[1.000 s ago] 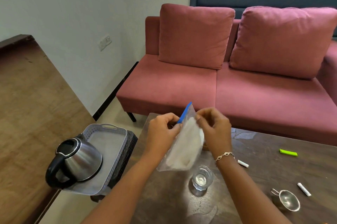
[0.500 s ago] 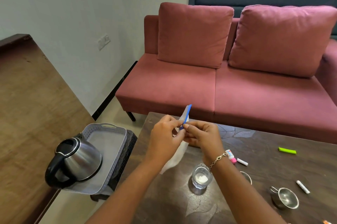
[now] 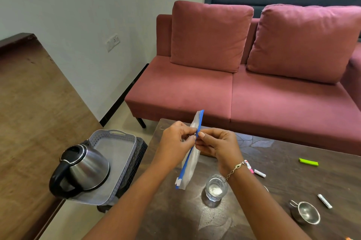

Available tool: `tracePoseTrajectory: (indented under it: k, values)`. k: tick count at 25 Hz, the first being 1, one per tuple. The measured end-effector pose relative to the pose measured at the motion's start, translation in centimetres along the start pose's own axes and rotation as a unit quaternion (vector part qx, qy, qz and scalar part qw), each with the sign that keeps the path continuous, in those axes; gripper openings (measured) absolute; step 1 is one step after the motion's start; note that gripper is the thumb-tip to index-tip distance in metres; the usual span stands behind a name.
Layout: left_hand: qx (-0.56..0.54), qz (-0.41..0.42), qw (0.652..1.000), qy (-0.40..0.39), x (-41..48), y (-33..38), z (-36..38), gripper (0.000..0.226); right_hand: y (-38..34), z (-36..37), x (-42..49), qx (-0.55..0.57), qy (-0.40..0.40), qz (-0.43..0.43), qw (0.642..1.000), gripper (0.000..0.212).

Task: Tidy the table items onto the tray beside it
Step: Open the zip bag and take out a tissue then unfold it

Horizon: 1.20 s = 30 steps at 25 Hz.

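Stainless-steel kettle [image 3: 86,169] with a black handle sits on the near end of a grey perforated plastic tray [image 3: 117,142], just left of a dark wooden table [image 3: 289,187]. Above the table's left part, the left hand [image 3: 175,142] and right hand [image 3: 218,146] each pinch the blue seal strip of a clear zip bag [image 3: 190,159], held edge-on in the air. Below it a small glass [image 3: 216,190] stands on the table. Further right lie a white sachet stick [image 3: 259,173], a green clip [image 3: 308,161] and a small steel cup [image 3: 305,214].
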<state>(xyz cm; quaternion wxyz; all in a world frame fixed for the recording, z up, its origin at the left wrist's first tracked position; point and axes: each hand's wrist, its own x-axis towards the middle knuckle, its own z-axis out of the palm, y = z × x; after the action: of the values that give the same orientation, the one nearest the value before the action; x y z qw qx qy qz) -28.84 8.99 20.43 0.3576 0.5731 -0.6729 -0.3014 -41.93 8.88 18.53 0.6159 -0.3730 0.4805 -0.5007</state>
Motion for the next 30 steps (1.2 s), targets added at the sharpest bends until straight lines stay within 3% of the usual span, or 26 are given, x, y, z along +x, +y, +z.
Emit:
tracePoseTrajectory:
  k: [16, 23, 27, 30]
  values:
    - [0.111, 0.007, 0.993, 0.029, -0.5, 0.9, 1.7, 0.024, 0.0, 0.8, -0.2, -0.087, 0.054, -0.029, 0.994, 0.022]
    - [0.087, -0.034, 0.995, 0.039, -0.8, 0.6, 1.7, 0.026, 0.3, 1.0, -0.4, -0.118, 0.034, -0.023, 0.992, 0.024]
    - [0.067, -0.060, 0.991, 0.095, -0.6, 0.2, 0.8, 0.022, 0.3, 0.9, -0.3, -0.166, 0.066, -0.027, 0.983, 0.029]
    - [0.072, -0.017, 0.991, 0.112, -0.3, -0.4, -0.4, 0.028, 0.3, 0.1, -0.2, -0.248, 0.110, -0.045, 0.961, 0.014]
